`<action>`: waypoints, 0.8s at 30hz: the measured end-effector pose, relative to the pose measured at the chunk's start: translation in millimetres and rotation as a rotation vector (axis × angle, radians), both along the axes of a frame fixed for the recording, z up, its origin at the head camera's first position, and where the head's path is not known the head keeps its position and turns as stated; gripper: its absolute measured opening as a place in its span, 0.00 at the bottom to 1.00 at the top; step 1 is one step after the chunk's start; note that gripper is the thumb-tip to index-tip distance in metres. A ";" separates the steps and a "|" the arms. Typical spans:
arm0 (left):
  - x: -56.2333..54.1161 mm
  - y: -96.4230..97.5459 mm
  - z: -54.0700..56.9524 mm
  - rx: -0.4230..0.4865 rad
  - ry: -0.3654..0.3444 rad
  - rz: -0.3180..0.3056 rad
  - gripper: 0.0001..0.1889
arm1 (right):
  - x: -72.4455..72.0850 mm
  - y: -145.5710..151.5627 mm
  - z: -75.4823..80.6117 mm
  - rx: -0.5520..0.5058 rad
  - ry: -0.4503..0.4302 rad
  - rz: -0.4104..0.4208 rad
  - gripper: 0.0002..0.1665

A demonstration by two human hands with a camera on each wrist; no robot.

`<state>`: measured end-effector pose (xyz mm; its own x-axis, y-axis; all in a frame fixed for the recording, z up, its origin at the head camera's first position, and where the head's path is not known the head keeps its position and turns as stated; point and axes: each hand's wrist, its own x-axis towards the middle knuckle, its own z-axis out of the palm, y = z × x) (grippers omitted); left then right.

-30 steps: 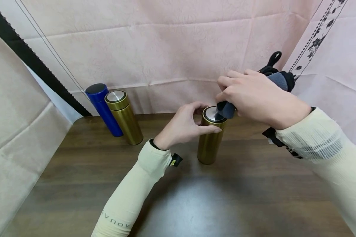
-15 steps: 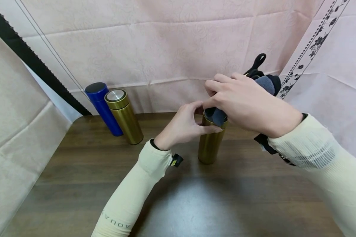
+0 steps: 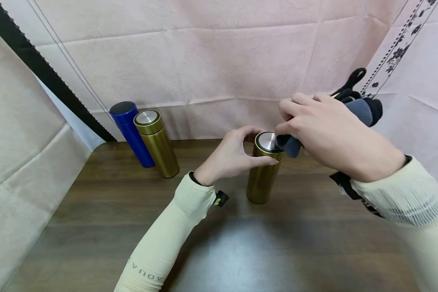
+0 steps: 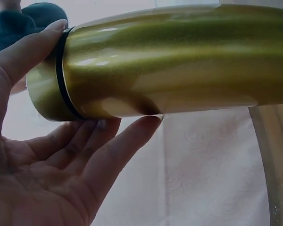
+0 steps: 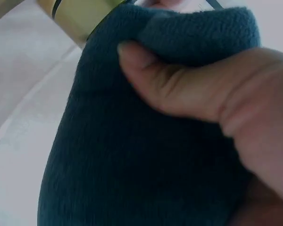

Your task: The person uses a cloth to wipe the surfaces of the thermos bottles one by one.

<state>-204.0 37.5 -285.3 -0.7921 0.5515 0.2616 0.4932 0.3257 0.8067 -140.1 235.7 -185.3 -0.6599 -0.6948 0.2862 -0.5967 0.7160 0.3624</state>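
A gold thermos flask (image 3: pixel 262 182) with a silver-topped lid (image 3: pixel 270 142) stands upright on the wooden table. My left hand (image 3: pixel 237 156) grips it near the top, thumb on the near side and fingers behind. In the left wrist view the thumb and fingers (image 4: pixel 127 146) lie around the flask's neck, by the dark ring. My right hand (image 3: pixel 317 129) holds a folded dark blue-grey cloth (image 5: pixel 132 141), its thumb pressing the fabric. One end of the cloth is at the right edge of the lid; the bulk sticks out behind the hand.
Back left on the table (image 3: pixel 131 227) stand a blue flask (image 3: pixel 132 136) with a black top and a second gold flask (image 3: pixel 157 146), close side by side. Pale pink patterned fabric (image 3: pixel 190 61) hangs behind and at both sides.
The right hand with the cloth moved left over the lid, covering it, then back right, baring most of the silver top. The left hand kept its grip on the flask.
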 end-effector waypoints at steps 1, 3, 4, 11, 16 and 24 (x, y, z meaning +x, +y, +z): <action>0.0 0.1 -0.9 0.000 0.005 0.002 0.31 | 1.9 3.4 -2.5 -0.045 -0.006 0.027 0.30; -0.4 0.9 -3.7 0.016 0.012 -0.004 0.31 | 5.0 11.3 -9.0 -0.174 -0.016 0.099 0.33; -0.4 1.3 -5.6 0.028 0.018 -0.008 0.31 | 7.0 15.8 -13.1 -0.252 -0.023 0.128 0.35; 1.6 2.5 -25.6 0.150 0.052 -0.050 0.35 | 16.8 44.2 -53.4 -0.779 0.004 0.076 0.37; 6.2 -3.7 -45.5 0.113 0.095 0.028 0.45 | 12.4 49.7 -80.9 -1.063 0.025 -0.072 0.24; 16.7 -5.2 -80.9 0.101 0.013 0.135 0.46 | -2.4 45.8 -94.5 -1.199 -0.054 -0.131 0.23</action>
